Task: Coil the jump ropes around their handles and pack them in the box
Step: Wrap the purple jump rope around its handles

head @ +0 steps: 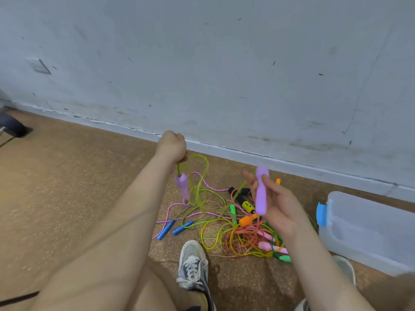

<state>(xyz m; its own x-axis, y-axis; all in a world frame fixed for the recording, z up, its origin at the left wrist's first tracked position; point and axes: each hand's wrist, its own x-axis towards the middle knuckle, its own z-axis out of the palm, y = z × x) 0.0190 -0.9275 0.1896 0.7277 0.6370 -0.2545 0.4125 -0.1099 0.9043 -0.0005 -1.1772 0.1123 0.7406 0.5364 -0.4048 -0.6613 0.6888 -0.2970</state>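
Observation:
My left hand point(172, 146) is raised near the wall's base and grips a lime green rope point(200, 176). A purple handle point(182, 185) dangles from that rope just below the fist. My right hand point(275, 204) holds the second purple handle point(261, 190) upright, thumb and fingers around it. Beneath both hands a tangled pile of jump ropes point(235, 230) lies on the floor, with blue handles point(174, 228), pink handles point(270, 241), black handles point(241, 196), and orange and green ones. The clear plastic box point(368, 232) stands open at the right.
The floor is brown speckled carpet, meeting a pale wall close behind the pile. My grey sneaker point(193, 263) is planted just in front of the ropes, my other shoe point(344, 268) beside the box. A dark object point(12, 125) lies at far left.

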